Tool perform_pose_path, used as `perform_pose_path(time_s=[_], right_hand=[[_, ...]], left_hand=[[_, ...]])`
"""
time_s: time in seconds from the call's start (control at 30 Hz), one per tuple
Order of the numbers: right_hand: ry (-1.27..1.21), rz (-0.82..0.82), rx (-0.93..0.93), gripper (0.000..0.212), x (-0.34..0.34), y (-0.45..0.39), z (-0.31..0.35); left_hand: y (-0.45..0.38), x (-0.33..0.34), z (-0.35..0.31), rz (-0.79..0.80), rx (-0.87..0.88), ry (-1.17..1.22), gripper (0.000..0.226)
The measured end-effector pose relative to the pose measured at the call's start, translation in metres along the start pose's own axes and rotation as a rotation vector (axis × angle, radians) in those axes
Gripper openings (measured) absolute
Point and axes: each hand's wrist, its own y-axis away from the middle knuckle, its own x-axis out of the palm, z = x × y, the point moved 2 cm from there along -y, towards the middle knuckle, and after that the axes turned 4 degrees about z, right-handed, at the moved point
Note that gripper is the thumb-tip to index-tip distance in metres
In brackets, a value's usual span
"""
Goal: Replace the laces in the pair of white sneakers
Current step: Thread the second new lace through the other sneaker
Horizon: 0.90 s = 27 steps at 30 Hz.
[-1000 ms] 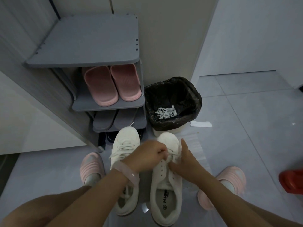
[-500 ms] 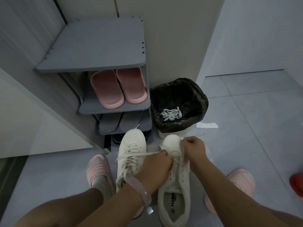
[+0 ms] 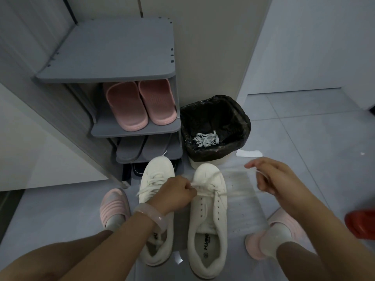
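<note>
Fingertips of the left hand (image 3: 178,191) are pinched on the lace (image 3: 205,189) right at the lowest eyelets of the right sneaker (image 3: 209,216), so that the crossing is held down while slack is drawn through. Out to the side, the fingers of the right hand (image 3: 269,179) are curled around the free end of the same lace, which is stretched from the eyelets to that hand and blurred along its length; whether it is wrapped round a finger cannot be told. Only the bottom holes are threaded; the holes nearer the wrist are seen bare, so the lacing of this shoe is judged to be just begun. Beside the left knuckles, touching them or nearly so, the left sneaker (image 3: 157,187) is seen fully laced. Beyond the fingers, a bundle of discarded laces (image 3: 206,139) is seen lying in the lined bin (image 3: 241,116), kept clear of the work. A shoe rack (image 3: 113,57) is placed beside the bin, with pink slippers (image 3: 140,106) on a shelf.
</note>
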Motion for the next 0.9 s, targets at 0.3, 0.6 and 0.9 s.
perform_pose_path(time_s=[0.3,0.6,0.9], right_hand=[[0.772,0.056,0.218,0.019,-0.036,0.003,-0.042],[0.858,0.425,-0.092,0.093,0.057,-0.005,-0.054],[0.951,0.416,0.021,0.094,0.067,-0.008,-0.057]], left_hand=[[0.002,-0.004,-0.003,-0.025,0.007,-0.013,0.028],[0.007,0.003,-0.018,0.117,0.045,0.376,0.021],[0.043,-0.087,-0.046,-0.003,0.23,1.157,0.038]])
